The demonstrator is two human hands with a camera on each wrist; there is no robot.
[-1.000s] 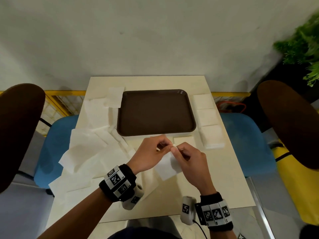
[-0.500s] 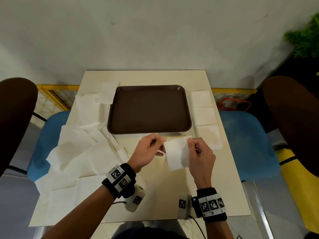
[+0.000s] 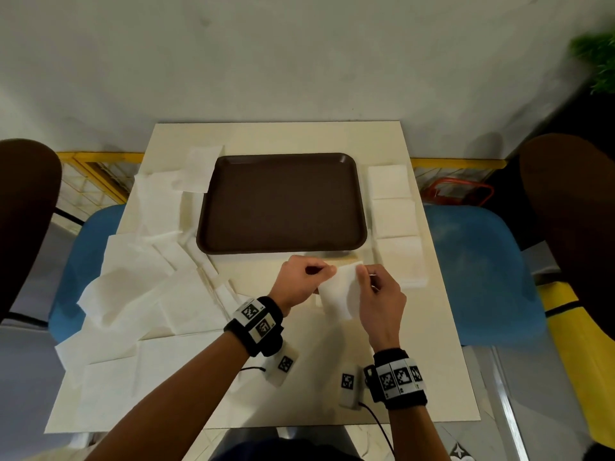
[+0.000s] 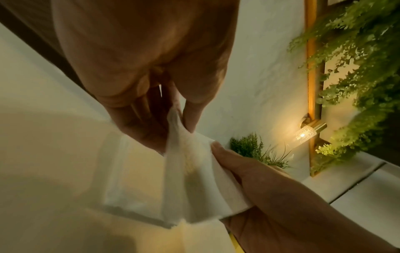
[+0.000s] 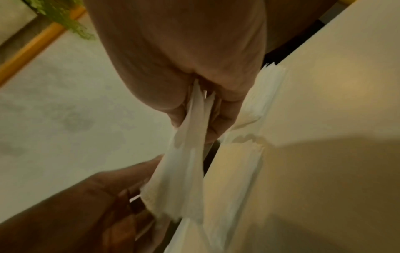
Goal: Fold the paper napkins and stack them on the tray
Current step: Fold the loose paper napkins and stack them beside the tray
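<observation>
Head view: cream bench [image 3: 332, 377], grey wall behind; brown tray [image 3: 281, 201] centre frame. Below it, left hand [image 3: 301, 282] and right hand [image 3: 379, 296] pinch one napkin [image 3: 339, 292]. Left wrist view: thumb and fingers nip its corner. Right wrist view: same pinch, blurred.

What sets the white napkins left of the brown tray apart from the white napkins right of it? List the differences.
The loose white paper napkins on the left lie opened out and rumpled, overlapping at odd angles; the folded white paper napkins on the right are small neat squares.
The left ones sprawl over the table's edge; the right ones sit in a row of three piles beside the brown plastic tray.
Both groups are white paper, and neither is on the tray.
</observation>
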